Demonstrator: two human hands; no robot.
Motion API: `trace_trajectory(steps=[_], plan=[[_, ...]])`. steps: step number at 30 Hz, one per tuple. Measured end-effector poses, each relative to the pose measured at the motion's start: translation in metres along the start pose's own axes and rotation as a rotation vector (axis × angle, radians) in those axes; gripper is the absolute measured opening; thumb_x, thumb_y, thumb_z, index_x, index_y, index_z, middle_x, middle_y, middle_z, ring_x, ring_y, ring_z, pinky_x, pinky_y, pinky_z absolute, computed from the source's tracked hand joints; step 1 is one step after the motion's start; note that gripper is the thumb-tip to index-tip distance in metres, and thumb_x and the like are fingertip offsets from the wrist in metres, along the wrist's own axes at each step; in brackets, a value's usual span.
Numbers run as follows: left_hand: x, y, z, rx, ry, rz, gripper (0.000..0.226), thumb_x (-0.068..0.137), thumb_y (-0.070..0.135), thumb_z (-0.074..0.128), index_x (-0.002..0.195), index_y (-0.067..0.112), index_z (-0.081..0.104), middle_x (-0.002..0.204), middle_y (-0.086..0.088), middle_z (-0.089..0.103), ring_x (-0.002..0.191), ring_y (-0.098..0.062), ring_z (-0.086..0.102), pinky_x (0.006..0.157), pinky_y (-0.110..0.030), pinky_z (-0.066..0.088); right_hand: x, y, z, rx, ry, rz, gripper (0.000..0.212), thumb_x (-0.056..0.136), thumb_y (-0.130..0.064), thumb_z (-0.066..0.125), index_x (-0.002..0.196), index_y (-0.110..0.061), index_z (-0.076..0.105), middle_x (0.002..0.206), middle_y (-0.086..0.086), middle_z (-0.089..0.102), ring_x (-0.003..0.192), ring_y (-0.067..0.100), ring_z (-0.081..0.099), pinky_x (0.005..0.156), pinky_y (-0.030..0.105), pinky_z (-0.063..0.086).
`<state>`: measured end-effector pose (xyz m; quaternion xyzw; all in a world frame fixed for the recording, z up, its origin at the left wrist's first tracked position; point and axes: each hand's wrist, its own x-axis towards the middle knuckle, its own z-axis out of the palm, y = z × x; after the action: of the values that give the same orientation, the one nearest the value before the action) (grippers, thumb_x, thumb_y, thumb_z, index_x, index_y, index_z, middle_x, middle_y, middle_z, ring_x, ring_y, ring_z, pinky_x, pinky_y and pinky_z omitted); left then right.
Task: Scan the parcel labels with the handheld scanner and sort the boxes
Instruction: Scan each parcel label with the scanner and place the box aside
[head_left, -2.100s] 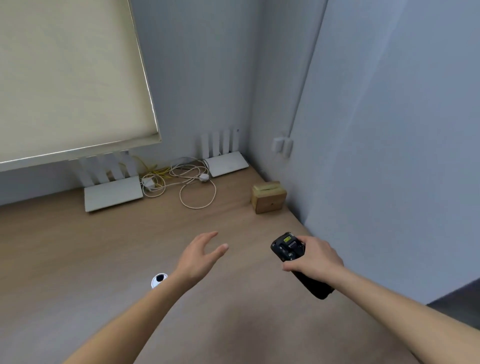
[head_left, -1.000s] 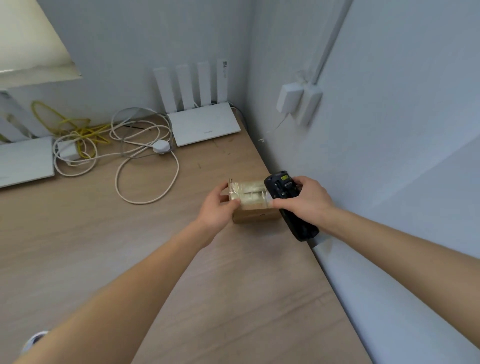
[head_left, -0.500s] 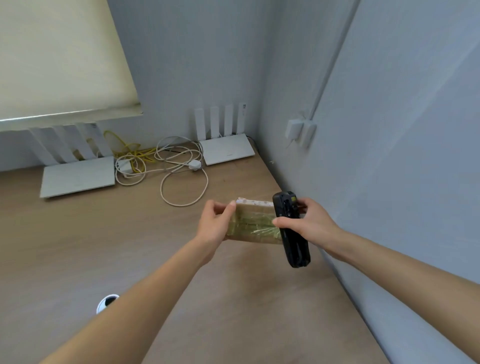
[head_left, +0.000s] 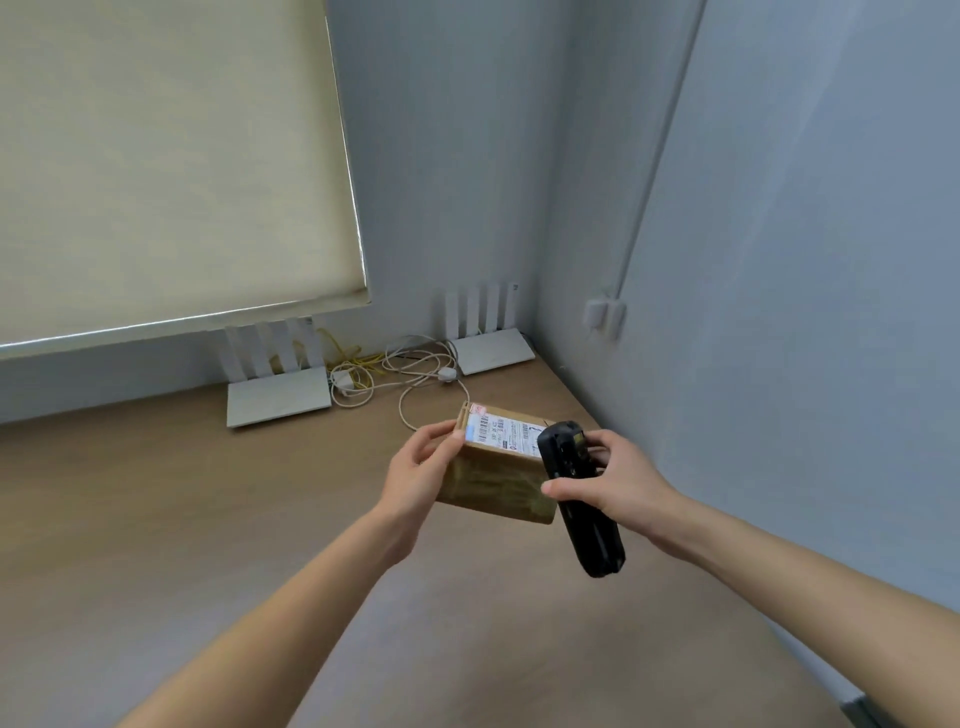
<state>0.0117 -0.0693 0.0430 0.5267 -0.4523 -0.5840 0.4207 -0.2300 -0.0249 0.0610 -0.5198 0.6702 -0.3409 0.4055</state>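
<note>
Box (head_left: 493, 478) now tipped back since half a second ago: label (head_left: 506, 435) faces up, taped side toward camera. Left hand (head_left: 421, 475) grips its 9 o'clock end, off the desk (head_left: 208, 519). Right hand (head_left: 618, 480) clenched round scanner (head_left: 579, 496) at box's 3 o'clock, touching.

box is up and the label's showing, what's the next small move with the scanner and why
Probably tilt the scanner so its head faces the label. The left hand holds the box off the desk with the label turned up, while the right hand grips the scanner at the box's right edge, covering the label's end.
</note>
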Motion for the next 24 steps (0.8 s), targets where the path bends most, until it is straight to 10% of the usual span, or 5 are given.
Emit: trace_trajectory(steps=[7, 24], plan=[[-0.068, 0.065, -0.045, 0.049, -0.079, -0.003, 0.027, 0.094, 0.035, 0.067, 0.119, 0.046, 0.064, 0.109, -0.005, 0.076, 0.100, -0.025, 0.073, 0.076, -0.029, 0.059, -0.065, -0.075, -0.009, -0.114, -0.073, -0.041, 0.097, 0.040, -0.049, 0.094, 0.128, -0.030, 0.058, 0.121, -0.008, 0.067, 0.107, 0.012, 0.069, 0.102, 0.039, 0.056], [-0.144, 0.186, -0.074, 0.237, -0.030, 0.069, 0.043, 0.081, 0.027, 0.072, 0.121, 0.041, 0.068, 0.112, -0.006, 0.074, 0.100, -0.022, 0.072, 0.100, -0.040, 0.056, -0.127, -0.208, -0.056, -0.566, -0.130, -0.205, 0.059, 0.052, -0.041, 0.090, 0.108, -0.033, 0.072, 0.093, -0.013, 0.074, 0.087, 0.006, 0.070, 0.082, 0.028, 0.059]])
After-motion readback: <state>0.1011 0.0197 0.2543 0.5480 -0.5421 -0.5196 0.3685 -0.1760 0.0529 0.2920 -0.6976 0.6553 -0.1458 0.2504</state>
